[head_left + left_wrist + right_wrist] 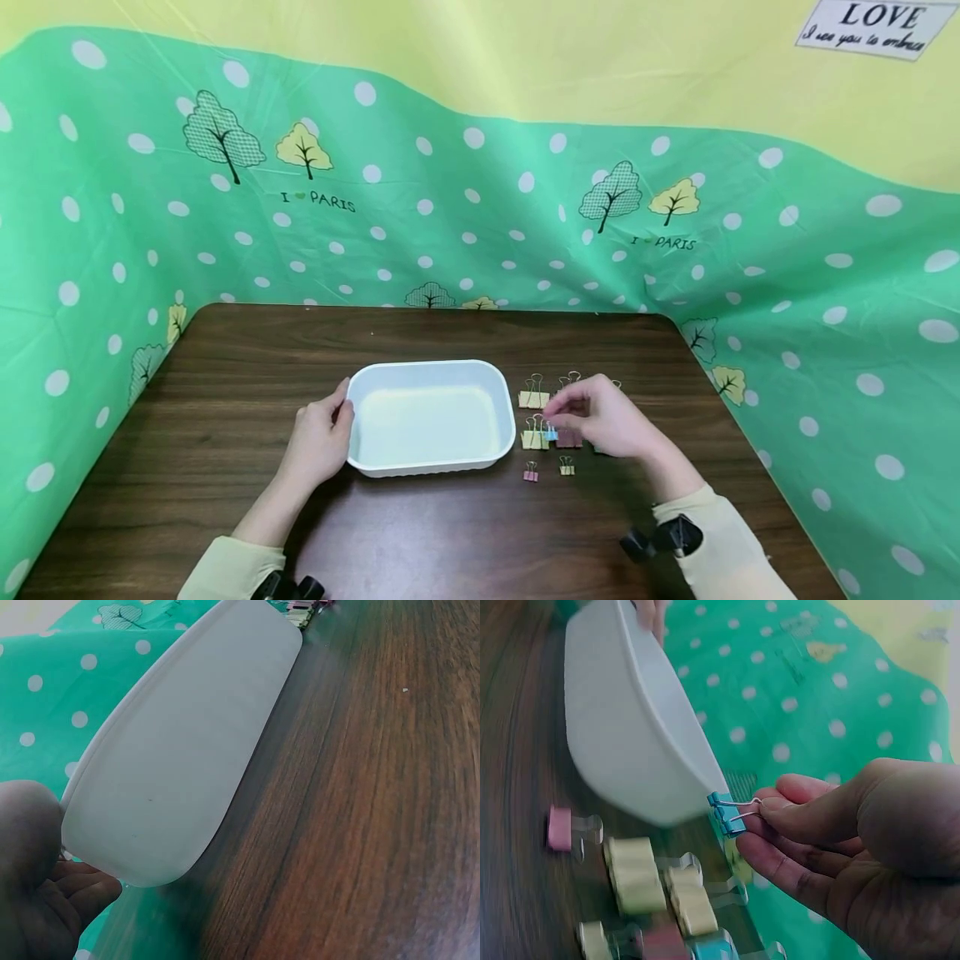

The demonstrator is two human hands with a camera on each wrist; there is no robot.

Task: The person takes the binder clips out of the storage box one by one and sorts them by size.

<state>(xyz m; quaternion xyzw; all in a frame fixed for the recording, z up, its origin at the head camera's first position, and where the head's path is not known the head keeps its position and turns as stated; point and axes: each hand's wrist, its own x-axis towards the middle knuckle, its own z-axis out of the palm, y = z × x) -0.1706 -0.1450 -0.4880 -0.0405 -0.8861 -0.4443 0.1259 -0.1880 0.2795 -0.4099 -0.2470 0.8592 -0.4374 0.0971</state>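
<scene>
A white rectangular plastic tray (431, 425) stands on the dark wooden table, its inside bare. My left hand (321, 437) grips its left end, thumb at the rim and fingers at the outer wall, as the left wrist view also shows. In my right hand (611, 417) a small blue binder clip (727, 814) is pinched by its wire handles between thumb and fingers. That hand hovers above several binder clips right of the tray: yellow ones (534, 400), a dark red one (570, 439), a small pink one (531, 472) and a small yellow one (567, 467). The hand partly hides the back ones.
The brown table (420, 533) ends at the back against a green polka-dot cloth (465, 225) that hangs around three sides. A black wrist camera (660, 537) sits on the right sleeve, another (285, 587) on the left.
</scene>
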